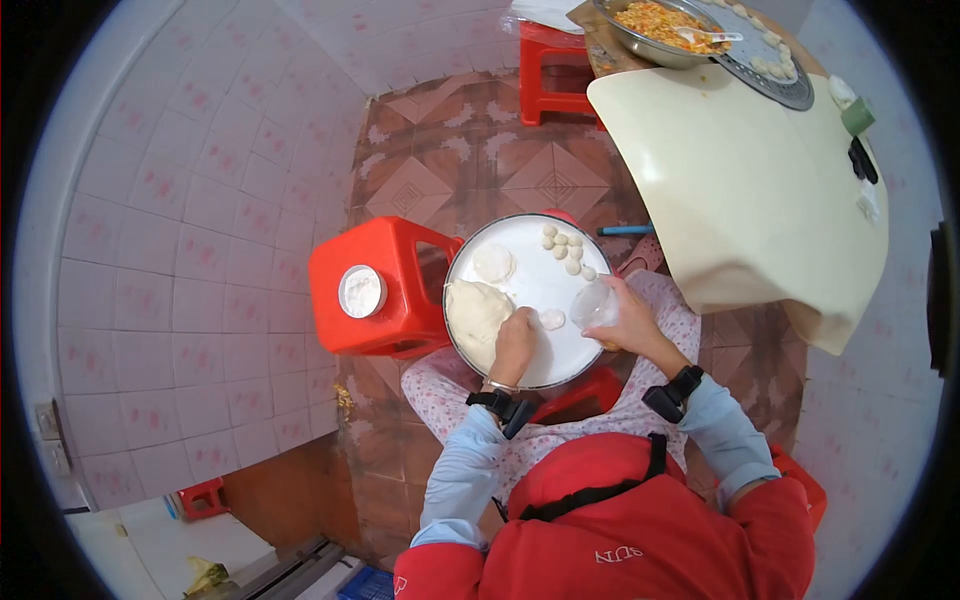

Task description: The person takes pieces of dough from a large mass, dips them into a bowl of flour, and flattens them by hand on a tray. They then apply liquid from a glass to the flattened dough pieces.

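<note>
A round white tray [550, 355] with a dark rim rests at my lap. My left hand [515, 345], fingers curled, is against the right edge of a large dough lump [476, 318]; whatever its fingertips hold is hidden. My right hand [630, 322] grips a clear cup [594, 304], tilted over the tray's right side. Between my hands lies a small flattened dough piece [552, 319]. A flat dough round [493, 263] is at the upper left of the tray, and several small dough balls [573, 253] sit at the upper right.
To the left, a red stool [400, 270] bears a bowl of white flour [362, 292]. A cream sheet [740, 180] drapes over a table at the upper right, beside a metal bowl of filling [665, 25] and a round tray of dough pieces [765, 75].
</note>
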A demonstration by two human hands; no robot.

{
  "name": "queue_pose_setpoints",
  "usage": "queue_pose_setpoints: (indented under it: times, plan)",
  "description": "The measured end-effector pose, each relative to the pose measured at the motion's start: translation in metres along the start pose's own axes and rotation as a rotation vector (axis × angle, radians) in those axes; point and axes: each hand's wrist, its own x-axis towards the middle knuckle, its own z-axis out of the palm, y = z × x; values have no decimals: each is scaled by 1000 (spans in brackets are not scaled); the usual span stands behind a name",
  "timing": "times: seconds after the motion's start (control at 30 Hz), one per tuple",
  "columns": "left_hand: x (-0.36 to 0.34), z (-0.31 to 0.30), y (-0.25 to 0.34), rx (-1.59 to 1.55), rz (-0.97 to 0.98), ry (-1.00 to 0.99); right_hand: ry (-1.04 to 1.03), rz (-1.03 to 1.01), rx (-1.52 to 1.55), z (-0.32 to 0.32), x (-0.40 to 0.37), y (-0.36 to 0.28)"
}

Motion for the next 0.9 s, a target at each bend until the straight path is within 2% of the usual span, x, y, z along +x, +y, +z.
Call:
queue_pose_setpoints:
  times: [0.03, 0.1, 0.13, 0.2, 0.3, 0.57, 0.63, 0.7, 0.8, 0.9]
  plan:
    - [-2, -4, 0, 4, 2, -1, 2, 0, 4, 2, 3, -5]
    - [-7, -12, 1, -83, 126, 119, -12, -191, -147, 6, 11, -15]
    - [-10, -21, 5, -81, 127, 118, -11, -191, -146, 10, 15, -18]
    - [-16, -36, 11, -303, -48, 11, -80, -387, -306, 22, 22, -22]
    - [-27, -36, 11, -364, 33, 38, -191, -499, -434, 40, 26, -32]
    - [-19, 2, -6, -311, 112, 121, -166, -515, -553, 61, 36, -29]
    - [3, -21, 17, -504, -151, -88, -194, -518, -564, 58, 58, -24]
    - [26, -19, 13, -445, -123, -55, -388, -495, -422, 48, 87, -21]
    - [30, -19, 16, -368, -98, -14, -464, -413, -461, 43, 94, -26]
    - [-2, -16, 14, -332, -60, -51, -382, -503, -474, 43, 61, -37]
